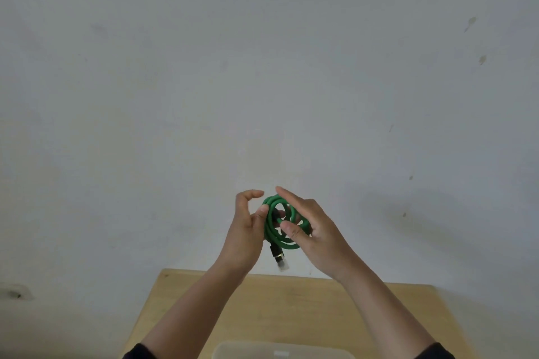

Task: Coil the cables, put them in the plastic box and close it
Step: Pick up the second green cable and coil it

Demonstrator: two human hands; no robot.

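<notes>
A green cable (pixel 274 234) is wound into a small coil, held up in the air in front of the wall. My left hand (pixel 248 233) pinches the coil's left side with thumb and fingers. My right hand (pixel 309 227) holds the coil's right side, its thumb pressing on the loops and its fingers behind them. A black connector with a silver ring and a clear cap (pixel 279 258) hangs below the coil. The translucent plastic box (pixel 283 352) shows only by its top edge at the bottom of the view.
A light wooden table (pixel 379 315) lies below my arms, its far edge against a grey-white wall (pixel 262 67) with a few stains. The box sits on the table's near part.
</notes>
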